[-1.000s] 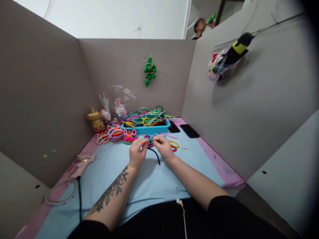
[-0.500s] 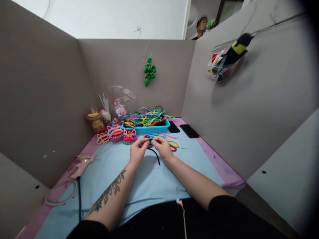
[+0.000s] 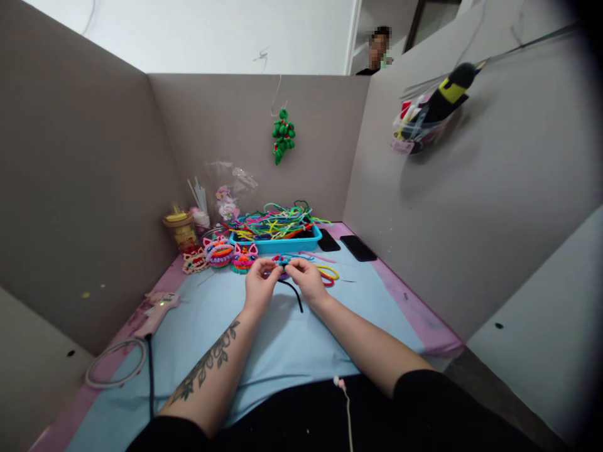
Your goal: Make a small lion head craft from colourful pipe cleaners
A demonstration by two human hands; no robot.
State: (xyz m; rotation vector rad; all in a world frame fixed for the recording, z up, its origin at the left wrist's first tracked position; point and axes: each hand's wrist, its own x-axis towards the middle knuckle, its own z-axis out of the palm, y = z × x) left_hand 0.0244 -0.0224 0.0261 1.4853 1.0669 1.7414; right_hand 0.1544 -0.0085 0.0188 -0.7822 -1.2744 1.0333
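Observation:
My left hand and my right hand meet above the blue cloth, fingertips nearly touching. Both are closed in a pinch on a black pipe cleaner, whose loose tail curves down toward me. What the fingertips cover is hidden. Just behind them lies a small blue and red pipe-cleaner piece, partly blocked by my fingers. A yellow and a red pipe cleaner curl beside my right hand. Left of my left hand sits a pink and orange cat-eared pipe-cleaner figure.
A blue tray heaped with coloured pipe cleaners stands at the back, two dark phones to its right. A glue gun with its cable lies at left. Grey partitions enclose the table; a person shows beyond them.
My hands stay almost in place, with only slight finger movement at the black pipe cleaner. Beyond the partition, the person's head has shifted a little, and the green thing beside it has dropped lower.

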